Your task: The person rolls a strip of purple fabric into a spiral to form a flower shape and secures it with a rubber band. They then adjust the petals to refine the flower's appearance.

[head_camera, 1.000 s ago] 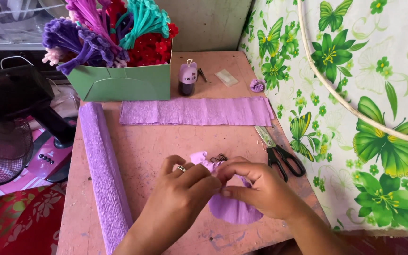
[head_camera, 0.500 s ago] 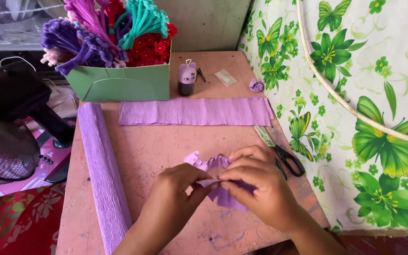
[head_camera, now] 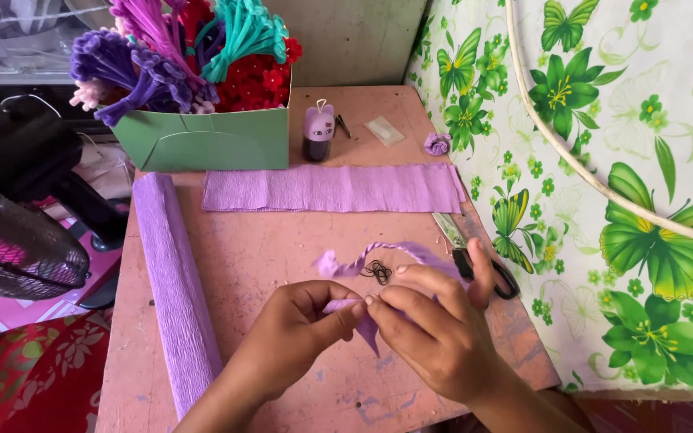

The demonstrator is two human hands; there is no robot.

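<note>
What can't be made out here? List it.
- Head view: how the purple paper piece is folded, hidden by the left hand and right hand.
- Scissors: handles partly behind right hand.
- Fan: cut by left edge.
- Small black loops: too small.

L hand (head_camera: 294, 325) & R hand (head_camera: 435, 329) pinch purple crepe strip (head_camera: 387, 252) over table (head_camera: 258, 248).

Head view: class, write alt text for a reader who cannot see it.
Two hands, left and right, pinch a lilac paper piece over a pink table. Nearby lie scissors, a paper strip, a paper roll and a green box.
</note>
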